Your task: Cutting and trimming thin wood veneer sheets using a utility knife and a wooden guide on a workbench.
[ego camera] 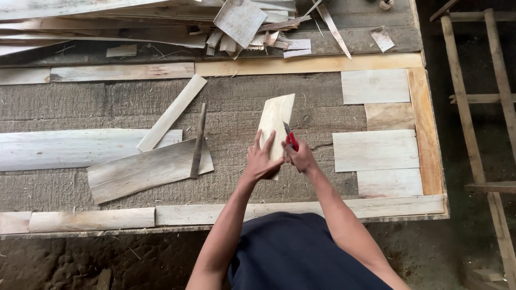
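- Left hand (262, 160) — fingers spread wide and pressed flat on the lower part of a pale veneer strip (276, 122), which is pinned to the table (231, 113) near its middle.
- Right hand (300, 157) — closed around a red-handled utility knife (290, 138); the blade is set against the right edge of the veneer strip, just beside the left hand's fingertips.
- Veneer strip — long and narrow, laid roughly upright in the view and slightly tilted, with its upper end pointing toward the far edge of the table.
- Loose veneer pieces (145, 171) — several broad, greyish sheets overlapped toward the left edge of the table; a thin dark sliver (198, 140) is laid across them, well apart from the hands.
- Fitted veneer panels (375, 150) — four pale rectangles laid side by side along the right edge, inside a border of lighter wooden strips (306, 64).
- Offcut heap (236, 24) — thin scraps and long boards piled along the far edge of the table.
- Wooden frame (473, 134) — seen beyond the right edge, on the dark floor.
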